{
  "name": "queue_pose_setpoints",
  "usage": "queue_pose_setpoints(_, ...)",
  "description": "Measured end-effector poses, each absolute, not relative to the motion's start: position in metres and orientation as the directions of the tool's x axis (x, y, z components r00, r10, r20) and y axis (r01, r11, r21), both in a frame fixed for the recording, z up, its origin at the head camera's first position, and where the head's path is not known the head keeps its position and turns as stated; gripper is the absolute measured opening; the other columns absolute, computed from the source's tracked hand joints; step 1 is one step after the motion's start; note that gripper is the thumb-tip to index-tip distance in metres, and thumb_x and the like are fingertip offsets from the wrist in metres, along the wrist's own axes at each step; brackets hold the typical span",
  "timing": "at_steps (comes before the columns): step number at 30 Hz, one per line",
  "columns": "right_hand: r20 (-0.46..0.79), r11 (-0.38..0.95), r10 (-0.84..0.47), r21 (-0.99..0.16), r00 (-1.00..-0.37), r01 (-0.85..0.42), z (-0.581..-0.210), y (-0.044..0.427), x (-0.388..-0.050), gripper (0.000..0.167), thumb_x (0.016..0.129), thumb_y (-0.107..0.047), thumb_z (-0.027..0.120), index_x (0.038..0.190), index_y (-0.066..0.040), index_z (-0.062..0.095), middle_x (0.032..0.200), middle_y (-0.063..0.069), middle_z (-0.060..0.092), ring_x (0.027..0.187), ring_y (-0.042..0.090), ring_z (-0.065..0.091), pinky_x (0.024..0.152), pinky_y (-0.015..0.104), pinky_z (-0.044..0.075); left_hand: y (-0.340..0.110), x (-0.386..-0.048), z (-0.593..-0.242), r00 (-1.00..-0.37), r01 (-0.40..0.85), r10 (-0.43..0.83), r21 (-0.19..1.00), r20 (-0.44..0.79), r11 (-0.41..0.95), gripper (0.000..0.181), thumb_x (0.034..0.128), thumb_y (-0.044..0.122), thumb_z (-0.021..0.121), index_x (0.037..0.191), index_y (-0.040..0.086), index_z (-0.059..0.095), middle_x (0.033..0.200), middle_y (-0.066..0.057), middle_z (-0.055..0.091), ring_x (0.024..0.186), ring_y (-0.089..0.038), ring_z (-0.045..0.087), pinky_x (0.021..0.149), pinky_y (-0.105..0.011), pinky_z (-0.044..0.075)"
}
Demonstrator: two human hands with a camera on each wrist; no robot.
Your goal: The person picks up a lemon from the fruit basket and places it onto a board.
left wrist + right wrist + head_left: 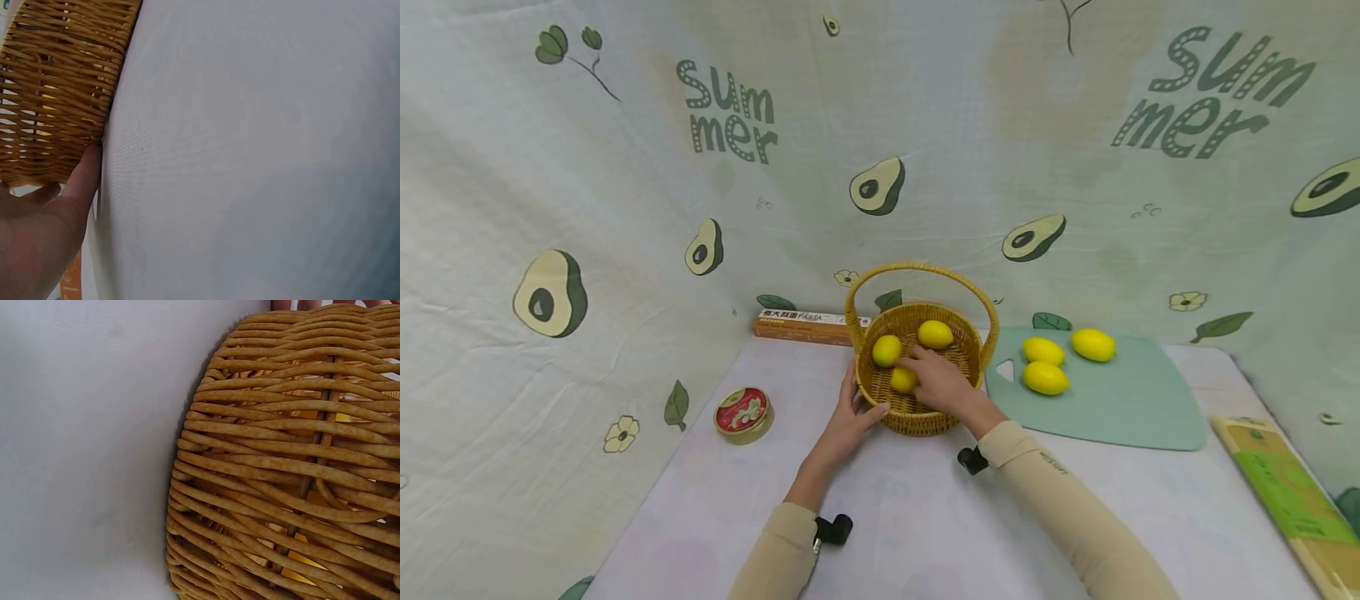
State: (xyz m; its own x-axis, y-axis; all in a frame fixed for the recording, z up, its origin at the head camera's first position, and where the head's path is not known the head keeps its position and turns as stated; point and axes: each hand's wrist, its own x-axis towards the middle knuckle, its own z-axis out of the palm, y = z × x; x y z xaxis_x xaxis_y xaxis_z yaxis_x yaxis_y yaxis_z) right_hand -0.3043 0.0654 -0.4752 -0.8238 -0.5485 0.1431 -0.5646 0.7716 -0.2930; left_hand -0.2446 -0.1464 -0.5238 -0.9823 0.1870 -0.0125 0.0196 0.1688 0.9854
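Note:
A round woven wicker basket (pixel 921 425) with a tall arched handle stands on the table with three lemons inside. My left hand (pixel 844 427) rests against the basket's left side, thumb and fingers spread along the wall. In the left wrist view, the thumb of that hand (pixel 47 231) touches the weave low down. Inside the basket, my right hand (pixel 942 383) holds a lemon (pixel 903 381) between thumb and fingers. Another lemon (pixel 887 350) lies to its left and a third lemon (pixel 936 334) behind. The right wrist view shows mostly the basket's outer wall (pixel 287 450), which hides that hand's grip.
Right of the basket, a pale green cutting board (pixel 1120 400) bears three more lemons (pixel 1046 377). A red-topped round tin (pixel 743 414) stands left. Behind lies a pasta box (pixel 805 327); a green and yellow package (pixel 1292 500) lies at the right edge. A printed cloth (pixel 940 125) hangs behind.

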Motion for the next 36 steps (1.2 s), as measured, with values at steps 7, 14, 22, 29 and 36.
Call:
queue_pose_setpoints(7, 0.140, 0.765, -0.556, -0.299, -0.819, -0.570, -0.472, 0.065, -0.302, 0.055, 0.085, -0.001, 0.064, 0.138, -0.013, 0.059, 0.137, 0.008, 0.060, 0.118, 0.026, 0.061, 0.096, 0.045, 0.053, -0.146, -0.243, -0.523, -0.985, 0.013, 0.170, 0.984, -0.018, 0.177, 0.097, 0.0942, 0.032, 0.069, 0.153, 0.053, -0.006, 0.168, 0.001, 0.004, 0.153, -0.035, 0.021, 0.119, -0.053, 0.032)
queue_pose_setpoints(14, 0.171, 0.764, -0.533, -0.324, -0.829, -0.558, -0.472, 0.072, -0.299, 0.051, 0.085, -0.006, 0.065, 0.136, -0.013, 0.061, 0.135, 0.006, 0.061, 0.116, 0.024, 0.062, 0.093, 0.044, 0.055, -0.145, -0.244, -0.526, -0.983, 0.010, 0.180, 0.984, -0.023, 0.179, 0.098, 0.0930, 0.034, 0.070, 0.152, 0.054, -0.006, 0.168, 0.002, 0.004, 0.153, -0.034, 0.022, 0.118, -0.052, 0.035)
queue_pose_setpoints(22, 0.215, 0.779, -0.537, -0.245, -0.816, -0.577, -0.459, 0.086, -0.285, 0.051, 0.085, -0.012, 0.068, 0.136, -0.016, 0.061, 0.136, 0.006, 0.060, 0.119, 0.026, 0.060, 0.088, 0.045, 0.057, -0.148, -0.244, -0.523, -0.984, 0.002, 0.175, 0.984, -0.030, 0.176, 0.100, 0.0924, 0.035, 0.071, 0.153, 0.052, -0.007, 0.168, 0.001, 0.004, 0.153, -0.037, 0.020, 0.117, -0.053, 0.035)
queue_pose_setpoints(29, 0.239, 0.776, -0.558, -0.191, -0.795, -0.601, -0.448, 0.103, -0.278, 0.053, 0.082, -0.010, 0.069, 0.135, -0.015, 0.061, 0.135, 0.007, 0.061, 0.120, 0.027, 0.060, 0.085, 0.046, 0.058, -0.149, -0.246, -0.527, -0.982, -0.003, 0.184, 0.986, -0.034, 0.169, 0.099, 0.0924, 0.034, 0.071, 0.152, 0.054, -0.006, 0.168, 0.003, 0.004, 0.153, -0.036, 0.020, 0.117, -0.052, 0.036)
queue_pose_setpoints(36, 0.229, 0.779, -0.550, -0.207, -0.803, -0.592, -0.433, 0.125, -0.270, 0.055, 0.082, -0.011, 0.071, 0.136, -0.012, 0.060, 0.135, 0.008, 0.060, 0.119, 0.027, 0.060, 0.087, 0.043, 0.057, -0.149, -0.239, -0.506, -0.974, -0.039, 0.218, 0.989, -0.070, 0.143, 0.104, 0.0932, 0.029, 0.071, 0.157, 0.040, -0.011, 0.169, -0.002, -0.003, 0.154, -0.038, 0.014, 0.120, -0.052, 0.031)
